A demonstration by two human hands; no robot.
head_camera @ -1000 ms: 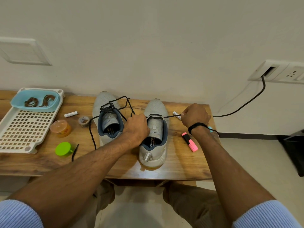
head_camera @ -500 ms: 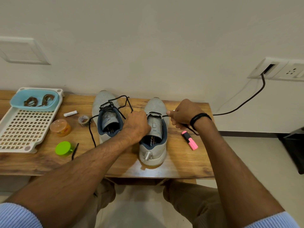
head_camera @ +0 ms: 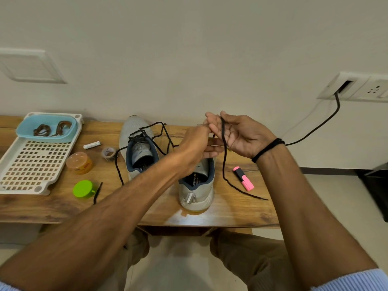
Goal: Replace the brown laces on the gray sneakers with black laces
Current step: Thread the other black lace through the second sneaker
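Two gray sneakers stand on the wooden table (head_camera: 231,211), toes toward the wall. The left sneaker (head_camera: 134,128) carries a loosely threaded black lace. My arms hide most of the right sneaker (head_camera: 196,196); its heel faces me. Above that shoe my right hand (head_camera: 239,135) is raised palm toward me with fingers extended. A black lace (head_camera: 224,162) hangs over its top edge, down across the palm, and trails onto the table. My left hand (head_camera: 194,143) reaches to the right hand's fingertips and pinches the lace there. The brown laces (head_camera: 51,129) lie in a blue tub.
A white slotted tray (head_camera: 31,164) holds the blue tub (head_camera: 69,133) at far left. An orange jar (head_camera: 79,162), green lid (head_camera: 83,189), tape roll (head_camera: 108,153) and white battery (head_camera: 91,144) lie left of the shoes. A pink highlighter (head_camera: 243,178) lies right. A black cable (head_camera: 315,127) runs to the wall socket (head_camera: 357,87).
Both hands rose off the right sneaker and met above it. My right hand turned palm toward me and opened, and the lace's free end now trails on the table.
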